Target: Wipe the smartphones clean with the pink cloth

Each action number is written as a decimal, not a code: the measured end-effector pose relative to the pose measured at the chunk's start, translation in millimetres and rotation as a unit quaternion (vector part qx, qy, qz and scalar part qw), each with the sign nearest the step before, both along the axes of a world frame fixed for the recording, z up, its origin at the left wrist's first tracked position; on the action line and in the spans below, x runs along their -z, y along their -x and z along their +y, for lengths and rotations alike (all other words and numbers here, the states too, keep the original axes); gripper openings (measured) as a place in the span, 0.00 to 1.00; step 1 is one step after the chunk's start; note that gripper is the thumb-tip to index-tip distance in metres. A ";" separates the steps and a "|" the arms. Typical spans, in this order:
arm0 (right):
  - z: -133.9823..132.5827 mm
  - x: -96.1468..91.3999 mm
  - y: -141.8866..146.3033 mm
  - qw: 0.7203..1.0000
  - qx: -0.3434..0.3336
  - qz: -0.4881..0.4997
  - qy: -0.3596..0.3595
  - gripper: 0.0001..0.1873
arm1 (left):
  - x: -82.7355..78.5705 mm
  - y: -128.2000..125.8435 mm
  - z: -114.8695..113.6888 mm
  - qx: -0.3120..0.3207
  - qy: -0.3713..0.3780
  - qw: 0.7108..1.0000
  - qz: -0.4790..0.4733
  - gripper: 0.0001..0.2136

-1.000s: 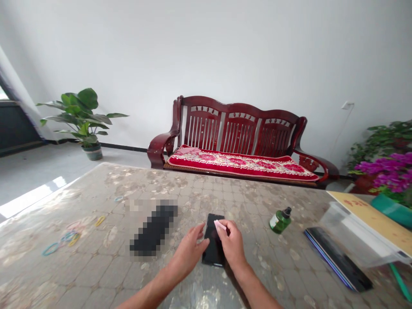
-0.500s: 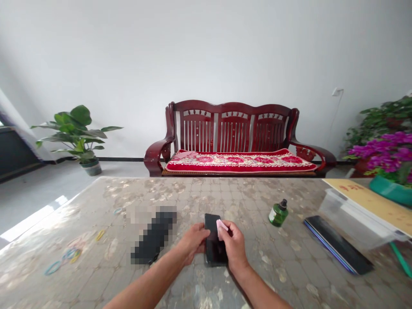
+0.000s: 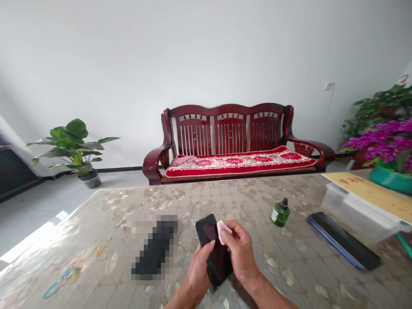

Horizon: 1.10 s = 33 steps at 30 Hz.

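A black smartphone [image 3: 216,257], its dark glossy screen facing up, is tilted over the table in front of me. My left hand [image 3: 200,268] grips its left edge, with the thumb lying over the screen. Between the thumb and fingers of my right hand [image 3: 242,249] is a small pink cloth or pad [image 3: 223,232], held at the phone's upper right edge. The right hand hides part of that edge. To the left lies a dark oblong thing [image 3: 156,249], blurred into blocks, so its kind cannot be made out.
A green bottle [image 3: 280,213] with a black top stands to the right. Beyond it lie a dark flat stack [image 3: 343,240] and a clear plastic box [image 3: 357,214] under a yellow board [image 3: 373,193]. Coloured bands [image 3: 66,277] are at the left. A wooden bench [image 3: 230,128] stands behind the table.
The phone has tilted, its top swinging left, and come nearer to me. My left hand has shifted lower along its edge. The pink piece has moved to the phone's right edge.
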State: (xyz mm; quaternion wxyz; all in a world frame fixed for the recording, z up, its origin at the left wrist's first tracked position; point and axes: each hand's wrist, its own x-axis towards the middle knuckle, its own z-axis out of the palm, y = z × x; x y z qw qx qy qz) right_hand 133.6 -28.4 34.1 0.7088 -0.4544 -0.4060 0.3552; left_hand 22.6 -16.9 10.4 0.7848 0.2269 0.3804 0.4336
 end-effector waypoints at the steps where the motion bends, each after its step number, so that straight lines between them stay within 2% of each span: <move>1: -1.0 -10.7 -2.4 0.999 0.027 -0.039 -0.022 0.09 | 1.5 3.7 -1.0 0.007 -0.031 0.999 0.011 0.18; 3: -1.3 -31.8 -7.7 0.985 0.068 -0.141 -0.077 0.06 | 3.0 11.3 -2.0 0.025 -0.115 0.992 0.048 0.21; 7: 0.6 -58.6 -12.1 0.933 0.068 -0.327 -0.134 0.10 | -5.4 21.8 -2.2 0.012 -0.266 0.952 0.151 0.21; 12: -6.2 -64.3 -2.6 0.888 0.068 -0.422 -0.170 0.13 | -21.6 24.1 1.3 0.003 -0.362 0.902 0.235 0.18; 17: -19.5 -70.5 1.0 0.844 0.033 -0.500 -0.191 0.15 | -17.7 25.5 5.2 0.002 -0.423 0.859 0.289 0.10; 19: -18.9 -73.0 -2.3 0.836 0.029 -0.514 -0.189 0.15 | -14.6 25.7 6.0 0.007 -0.441 0.850 0.289 0.11; 24: -12.3 -70.2 -7.8 0.840 0.072 -0.513 -0.163 0.14 | -12.7 24.1 7.5 0.012 -0.442 0.856 0.268 0.20; 30: -23.4 -66.9 -1.1 0.839 0.005 -0.510 -0.189 0.15 | -16.4 25.2 6.0 -0.010 -0.398 0.882 0.252 0.10; 33: -16.3 -68.0 -7.3 0.843 0.041 -0.508 -0.175 0.15 | -16.1 25.0 4.4 -0.015 -0.373 0.904 0.210 0.14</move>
